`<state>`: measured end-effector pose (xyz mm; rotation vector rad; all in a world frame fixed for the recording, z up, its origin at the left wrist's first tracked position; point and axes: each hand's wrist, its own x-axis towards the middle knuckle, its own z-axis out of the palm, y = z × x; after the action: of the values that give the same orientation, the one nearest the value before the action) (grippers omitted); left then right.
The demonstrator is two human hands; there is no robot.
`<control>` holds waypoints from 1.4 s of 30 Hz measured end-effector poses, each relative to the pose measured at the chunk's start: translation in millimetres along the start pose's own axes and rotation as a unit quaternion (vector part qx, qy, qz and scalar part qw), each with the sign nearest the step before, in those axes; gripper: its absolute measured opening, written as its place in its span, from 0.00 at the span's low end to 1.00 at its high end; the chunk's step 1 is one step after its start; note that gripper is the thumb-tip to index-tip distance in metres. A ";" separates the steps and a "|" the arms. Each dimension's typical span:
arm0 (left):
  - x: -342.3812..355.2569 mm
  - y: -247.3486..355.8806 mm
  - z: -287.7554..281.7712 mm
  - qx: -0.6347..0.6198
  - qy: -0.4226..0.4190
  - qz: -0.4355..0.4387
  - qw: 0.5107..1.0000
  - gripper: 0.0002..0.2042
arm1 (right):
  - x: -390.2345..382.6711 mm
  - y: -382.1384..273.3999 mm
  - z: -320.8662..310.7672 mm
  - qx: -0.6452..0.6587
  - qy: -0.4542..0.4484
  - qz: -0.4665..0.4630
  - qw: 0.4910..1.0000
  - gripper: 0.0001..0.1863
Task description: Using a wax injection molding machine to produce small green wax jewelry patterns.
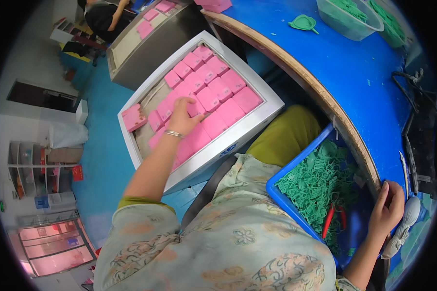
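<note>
Head view: left hand [183, 119], thumb and fingers parted, on pink blocks [209, 99] inside white box [230, 134]; grip cannot be told. Right hand [387, 209] curled at blue table [335, 63] edge; contents unclear.

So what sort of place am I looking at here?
Probably a workshop or small factory floor: similar pink blocks sit in rows in a white box, a blue bin holds a heap of green pieces and a red-handled tool, and a blue worktable curves alongside.
</note>
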<state>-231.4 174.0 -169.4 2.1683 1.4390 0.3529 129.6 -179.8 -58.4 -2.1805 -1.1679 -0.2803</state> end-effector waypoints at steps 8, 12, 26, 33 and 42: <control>3.3 -18.7 -10.8 0.066 -0.040 0.076 0.994 0.23 | 1.1 -2.1 -2.4 -0.029 0.003 -0.011 0.999 0.02; 18.4 -53.6 -20.0 -0.102 -0.075 0.039 0.991 0.20 | 1.5 -3.1 -0.5 -0.030 -0.003 -0.015 0.999 0.03; -8.2 50.5 -72.0 0.491 -0.210 0.082 0.841 0.23 | -20.3 -35.1 -33.6 0.131 -0.098 0.033 0.986 0.02; -83.0 212.6 -28.3 -0.319 -0.196 0.302 0.877 0.21 | -38.2 -78.6 -17.7 0.612 -0.276 0.204 0.712 0.20; -132.4 293.7 45.2 -0.450 -0.339 0.307 0.767 0.32 | -52.2 -82.2 12.6 0.416 -0.048 0.088 0.904 0.29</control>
<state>-34.4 -49.6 -39.0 1.5735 0.0363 0.3254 31.6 -174.0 -56.3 -1.5178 -0.8918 0.3594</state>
